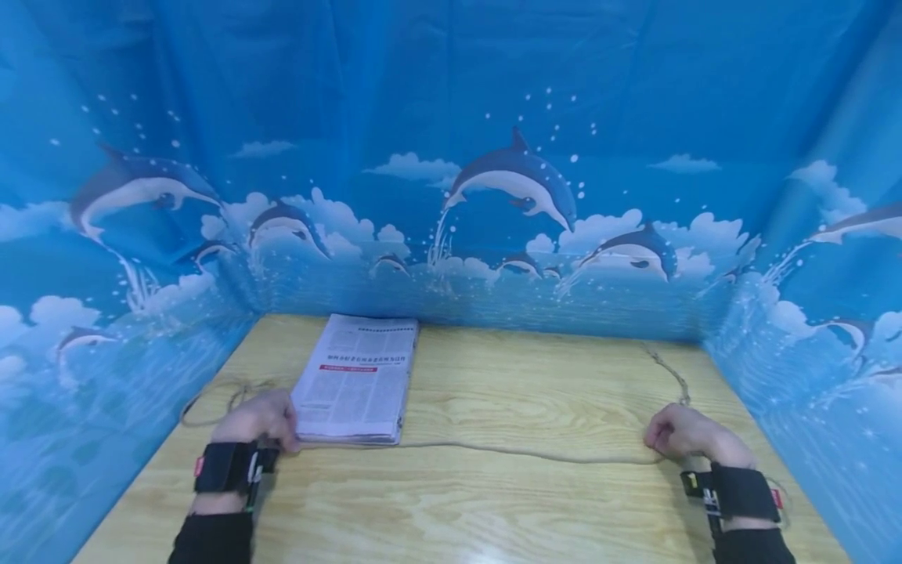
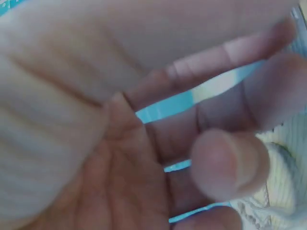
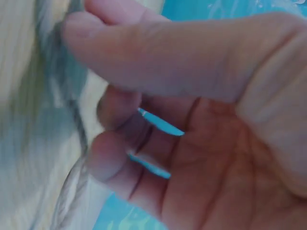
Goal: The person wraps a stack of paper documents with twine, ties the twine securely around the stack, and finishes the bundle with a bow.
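Observation:
A long thin length of twine (image 1: 486, 449) runs across the wooden table between the hands, passing along the near edge of a stack of folded newspapers (image 1: 359, 392). At the stack's near left corner, my left hand (image 1: 252, 419) pinches the twine; its grip is partly hidden in the left wrist view, where curled fingers (image 2: 273, 91) show. Far to the right, my right hand (image 1: 694, 433) pinches the other side of the twine. In the right wrist view, the right thumb (image 3: 158, 57) and index finger meet at the cord (image 3: 72, 110), with the other fingers loosely bent.
Loose loops of twine (image 1: 236, 392) lie left of the newspapers. Another tail of twine (image 1: 669, 366) stretches toward the far right of the table (image 1: 535, 384). A blue curtain (image 1: 451, 94) printed with dolphins encloses the back and both sides.

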The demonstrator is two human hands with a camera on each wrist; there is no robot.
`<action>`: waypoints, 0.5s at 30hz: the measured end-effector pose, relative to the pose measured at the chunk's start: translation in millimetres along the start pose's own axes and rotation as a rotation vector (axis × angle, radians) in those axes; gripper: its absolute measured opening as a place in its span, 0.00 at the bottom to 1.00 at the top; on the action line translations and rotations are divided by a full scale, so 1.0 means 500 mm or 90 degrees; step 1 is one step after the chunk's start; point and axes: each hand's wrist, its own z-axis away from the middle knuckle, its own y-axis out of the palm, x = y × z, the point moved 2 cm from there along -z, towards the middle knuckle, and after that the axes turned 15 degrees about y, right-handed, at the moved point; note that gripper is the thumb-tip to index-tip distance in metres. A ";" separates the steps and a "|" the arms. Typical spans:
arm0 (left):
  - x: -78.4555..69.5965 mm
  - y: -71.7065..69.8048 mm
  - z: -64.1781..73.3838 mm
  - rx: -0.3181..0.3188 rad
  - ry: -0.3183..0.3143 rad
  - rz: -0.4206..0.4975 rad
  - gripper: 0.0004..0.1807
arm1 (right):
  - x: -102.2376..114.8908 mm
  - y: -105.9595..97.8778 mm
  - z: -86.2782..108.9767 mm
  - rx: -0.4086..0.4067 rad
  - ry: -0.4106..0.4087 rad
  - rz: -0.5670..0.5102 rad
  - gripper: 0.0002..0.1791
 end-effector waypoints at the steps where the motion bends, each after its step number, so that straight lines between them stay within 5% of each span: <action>1: -0.002 -0.002 -0.001 0.007 0.010 -0.025 0.15 | 0.009 0.002 -0.001 -0.006 -0.014 -0.003 0.09; 9: -0.015 -0.009 -0.044 -0.031 0.074 -0.168 0.11 | 0.140 0.056 -0.039 -0.051 -0.098 0.029 0.08; 15: -0.020 0.009 -0.075 -0.045 0.050 -0.196 0.31 | 0.244 0.126 -0.072 0.019 -0.159 0.010 0.13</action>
